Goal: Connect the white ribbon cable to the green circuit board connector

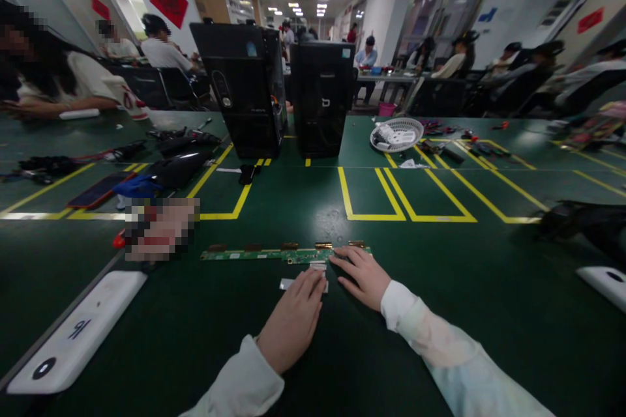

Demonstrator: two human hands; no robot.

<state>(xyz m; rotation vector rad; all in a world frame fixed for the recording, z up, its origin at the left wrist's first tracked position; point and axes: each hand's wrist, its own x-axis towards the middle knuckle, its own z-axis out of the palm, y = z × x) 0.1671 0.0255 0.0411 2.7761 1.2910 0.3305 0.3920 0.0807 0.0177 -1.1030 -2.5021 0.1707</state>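
A long, narrow green circuit board (259,255) lies flat across the green table in front of me. A short white flat ribbon cable (317,266) runs from its near edge down towards me, and another pale flat piece (286,284) sticks out to the side. My left hand (296,313) has its fingers pressed together over the cable, hiding part of it; the thumb is out of sight. My right hand (362,275) rests with fingers apart at the board's right end, fingertips touching it.
Two black computer towers (323,101) stand at the table's far side. A white basket (397,135) holds small parts. Cables and tools lie at the left, near a blurred-out object (163,231). White devices (78,332) sit left and right. Yellow tape (376,217) marks the table. People sit beyond.
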